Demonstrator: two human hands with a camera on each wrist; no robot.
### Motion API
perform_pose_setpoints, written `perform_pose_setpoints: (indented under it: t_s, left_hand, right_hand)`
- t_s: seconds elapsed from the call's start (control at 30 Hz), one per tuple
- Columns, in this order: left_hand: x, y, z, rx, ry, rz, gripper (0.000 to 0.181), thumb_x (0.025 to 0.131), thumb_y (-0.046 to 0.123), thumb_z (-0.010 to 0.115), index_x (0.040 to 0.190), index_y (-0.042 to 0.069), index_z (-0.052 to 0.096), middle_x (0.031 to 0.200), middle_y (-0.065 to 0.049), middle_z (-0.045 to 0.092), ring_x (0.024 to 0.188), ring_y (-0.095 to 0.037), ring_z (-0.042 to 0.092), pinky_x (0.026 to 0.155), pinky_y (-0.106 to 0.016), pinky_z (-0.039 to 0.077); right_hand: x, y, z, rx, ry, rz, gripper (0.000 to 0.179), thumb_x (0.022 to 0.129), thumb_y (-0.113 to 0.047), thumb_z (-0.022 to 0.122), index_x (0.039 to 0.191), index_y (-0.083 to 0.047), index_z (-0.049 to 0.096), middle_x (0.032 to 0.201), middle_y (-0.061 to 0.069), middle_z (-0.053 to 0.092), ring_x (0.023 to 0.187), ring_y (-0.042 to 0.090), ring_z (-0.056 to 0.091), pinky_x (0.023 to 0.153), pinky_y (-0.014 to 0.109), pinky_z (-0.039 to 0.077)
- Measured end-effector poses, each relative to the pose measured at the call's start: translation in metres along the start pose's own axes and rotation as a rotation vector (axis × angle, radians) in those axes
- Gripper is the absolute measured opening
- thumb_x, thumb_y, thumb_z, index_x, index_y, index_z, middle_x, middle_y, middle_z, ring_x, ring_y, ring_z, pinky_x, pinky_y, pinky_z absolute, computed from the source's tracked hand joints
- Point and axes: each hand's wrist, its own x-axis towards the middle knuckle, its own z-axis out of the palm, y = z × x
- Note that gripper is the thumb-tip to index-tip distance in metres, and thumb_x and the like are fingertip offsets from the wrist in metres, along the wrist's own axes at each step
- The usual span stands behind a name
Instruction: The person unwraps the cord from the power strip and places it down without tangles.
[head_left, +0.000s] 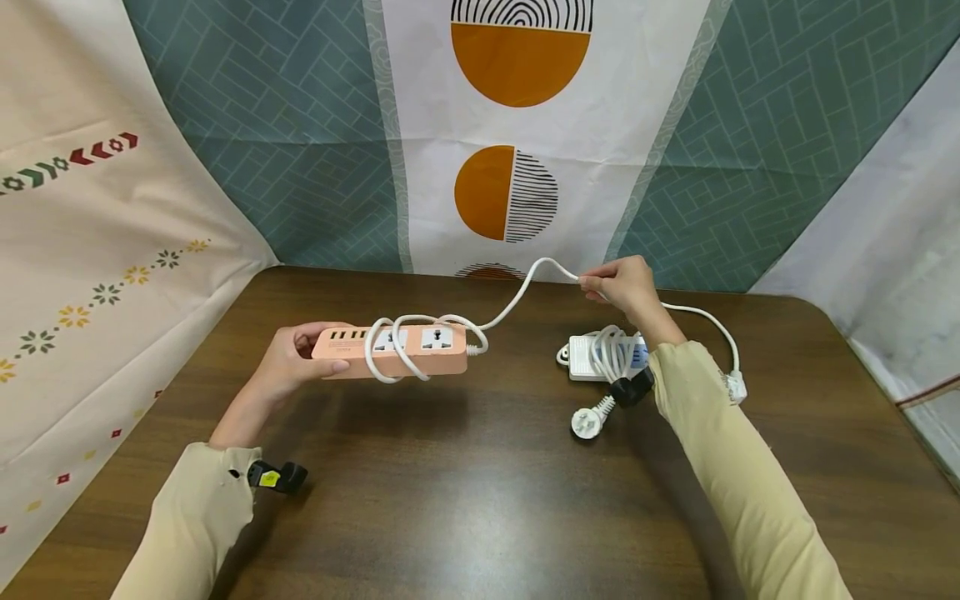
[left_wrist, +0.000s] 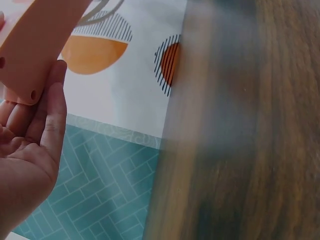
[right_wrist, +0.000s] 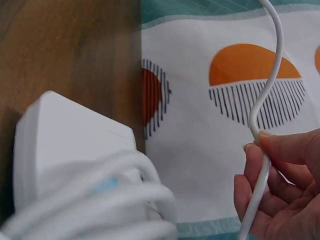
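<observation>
A pink power strip [head_left: 352, 367] with white sockets and a row of USB ports is held above the table by my left hand [head_left: 288, 358], which grips its left end. Loops of its white cord [head_left: 517, 298] are wound around the strip's right half. My right hand [head_left: 626, 287] pinches that cord between thumb and fingers, higher and to the right; the right wrist view shows the cord [right_wrist: 260, 185] crossing the fingers. From there the cord runs on to a white plug [head_left: 736, 387] hanging by the right forearm. The left wrist view shows the strip's end [left_wrist: 40, 50] against the left fingers.
A white power strip [head_left: 583, 358] lies on the brown table [head_left: 465, 483] under my right arm, its cord coiled around it. Its round plug [head_left: 587, 423] rests in front. Patterned cloth [head_left: 502, 200] hangs at the table's back edge.
</observation>
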Motion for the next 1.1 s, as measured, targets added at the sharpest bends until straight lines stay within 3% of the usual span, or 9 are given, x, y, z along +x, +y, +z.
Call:
perform_pose_setpoints:
  t_s: [0.2, 0.43, 0.53, 0.6, 0.73, 0.87, 0.97, 1.1]
  left_hand:
    - [0.000, -0.002, -0.001, 0.035, -0.014, 0.004, 0.041, 0.069, -0.011, 0.069, 0.099, 0.018, 0.066, 0.083, 0.007, 0.067, 0.064, -0.006, 0.055, 0.053, -0.020, 0.045]
    - [-0.001, -0.003, -0.002, 0.154, 0.001, 0.000, 0.038, 0.069, -0.007, 0.071, 0.106, -0.007, 0.060, 0.084, 0.011, 0.066, 0.066, -0.006, 0.054, 0.054, -0.021, 0.045]
    - [-0.002, -0.002, -0.003, 0.227, 0.013, -0.012, 0.043, 0.070, -0.002, 0.073, 0.109, -0.012, 0.056, 0.084, 0.015, 0.064, 0.066, -0.006, 0.054, 0.055, -0.022, 0.044]
    - [-0.003, -0.002, -0.004, 0.260, 0.021, -0.017, 0.045, 0.070, -0.001, 0.073, 0.110, -0.012, 0.056, 0.084, 0.016, 0.063, 0.067, -0.006, 0.054, 0.055, -0.022, 0.044]
    - [-0.003, -0.002, -0.005, 0.270, 0.043, -0.025, 0.045, 0.070, -0.001, 0.073, 0.111, -0.011, 0.056, 0.083, 0.017, 0.063, 0.067, -0.005, 0.053, 0.055, -0.021, 0.044]
    - [-0.004, -0.001, -0.005, 0.256, 0.061, -0.024, 0.045, 0.070, -0.002, 0.072, 0.110, -0.012, 0.056, 0.082, 0.017, 0.063, 0.066, -0.005, 0.053, 0.054, -0.021, 0.044]
    - [-0.004, -0.001, -0.006, 0.236, 0.063, -0.017, 0.044, 0.069, -0.004, 0.072, 0.110, -0.012, 0.056, 0.082, 0.016, 0.063, 0.066, -0.005, 0.054, 0.054, -0.020, 0.044]
    - [-0.005, -0.002, -0.006, 0.189, 0.062, -0.003, 0.040, 0.069, -0.006, 0.071, 0.108, -0.003, 0.061, 0.083, 0.014, 0.064, 0.067, -0.004, 0.055, 0.055, -0.019, 0.045]
  right_hand:
    - [-0.002, -0.004, -0.019, 0.091, 0.081, -0.032, 0.029, 0.083, -0.008, 0.065, 0.104, 0.013, 0.062, 0.065, -0.006, 0.061, 0.056, 0.001, 0.060, 0.059, 0.018, 0.050]
    - [-0.011, -0.003, -0.047, 0.082, 0.127, -0.046, 0.031, 0.084, -0.011, 0.065, 0.105, 0.012, 0.062, 0.066, -0.011, 0.060, 0.058, 0.001, 0.061, 0.061, 0.021, 0.051]
    - [-0.017, 0.001, -0.061, 0.060, 0.132, -0.045, 0.031, 0.085, -0.014, 0.064, 0.106, 0.009, 0.063, 0.065, -0.013, 0.060, 0.059, 0.000, 0.061, 0.061, 0.020, 0.051]
    - [-0.021, 0.003, -0.070, 0.053, 0.134, -0.045, 0.028, 0.084, -0.017, 0.065, 0.104, 0.003, 0.066, 0.065, -0.015, 0.060, 0.060, -0.001, 0.062, 0.061, 0.019, 0.050]
    - [-0.029, 0.012, -0.090, 0.039, 0.147, -0.042, 0.005, 0.083, -0.023, 0.067, 0.084, -0.021, 0.071, 0.063, -0.019, 0.060, 0.060, -0.002, 0.062, 0.061, 0.018, 0.050]
    - [-0.037, 0.022, -0.108, 0.048, 0.153, -0.038, 0.019, 0.082, -0.025, 0.067, 0.067, -0.035, 0.064, 0.065, -0.021, 0.060, 0.061, -0.002, 0.062, 0.060, 0.016, 0.049]
    - [-0.041, 0.030, -0.121, 0.060, 0.143, -0.022, 0.023, 0.082, -0.024, 0.067, 0.064, -0.038, 0.062, 0.067, -0.021, 0.060, 0.062, -0.003, 0.061, 0.061, 0.015, 0.049]
    - [-0.048, 0.040, -0.135, 0.076, 0.139, 0.009, 0.024, 0.082, -0.024, 0.067, 0.064, -0.040, 0.064, 0.064, -0.022, 0.061, 0.063, -0.004, 0.060, 0.063, 0.013, 0.046]
